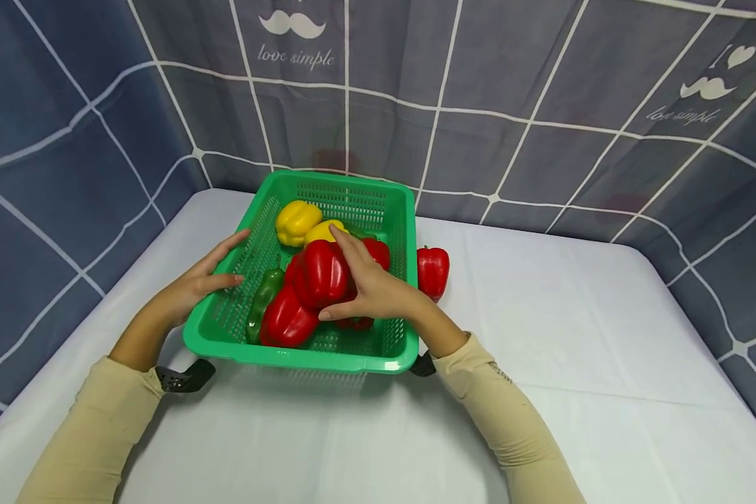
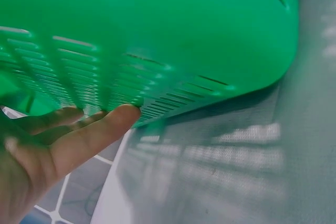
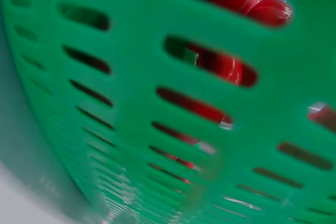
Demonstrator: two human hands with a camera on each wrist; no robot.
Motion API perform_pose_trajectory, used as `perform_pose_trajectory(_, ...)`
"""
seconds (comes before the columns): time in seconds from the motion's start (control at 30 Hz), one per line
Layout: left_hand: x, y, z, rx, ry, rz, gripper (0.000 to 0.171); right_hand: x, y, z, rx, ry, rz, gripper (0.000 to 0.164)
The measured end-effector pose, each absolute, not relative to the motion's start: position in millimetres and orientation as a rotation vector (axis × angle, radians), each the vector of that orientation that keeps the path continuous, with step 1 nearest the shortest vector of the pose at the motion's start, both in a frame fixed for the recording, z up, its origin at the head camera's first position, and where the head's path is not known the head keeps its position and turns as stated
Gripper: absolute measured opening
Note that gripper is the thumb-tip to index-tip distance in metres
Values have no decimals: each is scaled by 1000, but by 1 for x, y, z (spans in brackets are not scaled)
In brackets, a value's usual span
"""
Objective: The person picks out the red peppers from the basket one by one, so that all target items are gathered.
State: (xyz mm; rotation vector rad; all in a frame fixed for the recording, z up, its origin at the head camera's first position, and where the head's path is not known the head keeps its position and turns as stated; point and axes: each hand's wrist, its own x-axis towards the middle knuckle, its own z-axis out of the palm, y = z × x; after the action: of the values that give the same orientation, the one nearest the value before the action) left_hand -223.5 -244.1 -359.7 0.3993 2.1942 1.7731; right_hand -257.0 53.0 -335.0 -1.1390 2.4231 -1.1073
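A green plastic basket (image 1: 302, 357) with slotted walls holds several peppers. My right hand (image 1: 374, 283) reaches over its right rim and grips a red bell pepper (image 1: 324, 273), thumb on the near side and fingers on the far side. That pepper sits on top of other red bell peppers (image 1: 290, 318). My left hand (image 1: 192, 283) is at the left rim, its extended fingers (image 2: 94, 137) touching the slotted outer wall in the left wrist view. In the right wrist view the basket wall (image 3: 131, 129) hides the hand, and red shows through the slots.
Yellow bell peppers (image 1: 298, 222) lie at the back of the basket, and a long green pepper (image 1: 264, 304) lies along its left side. Another red bell pepper (image 1: 432, 271) rests outside, beside the right wall, on the white tablecloth (image 1: 573, 336). A grey checked curtain (image 1: 479, 91) hangs behind.
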Motion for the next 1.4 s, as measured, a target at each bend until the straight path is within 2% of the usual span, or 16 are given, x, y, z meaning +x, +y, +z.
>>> perform_pose_trajectory(0.2, -222, -244, -360, 403, 2174, 1792, 70, -257, 53, -336, -1106, 2409, -1072, 114)
perform_pose_trajectory(0.53, -227, -242, -360, 420, 2106, 1832, 70, -258, 59, -334, -1081, 2439, -1056, 104)
perform_pose_trajectory(0.93, -230, -244, -361, 412, 2091, 1839, 69, -258, 63, -331, -1126, 2481, -1239, 102)
perform_pose_trajectory(1.4, -231, -244, -362, 437, 2096, 1847, 68, -262, 97, -319, -1153, 2562, -1348, 97)
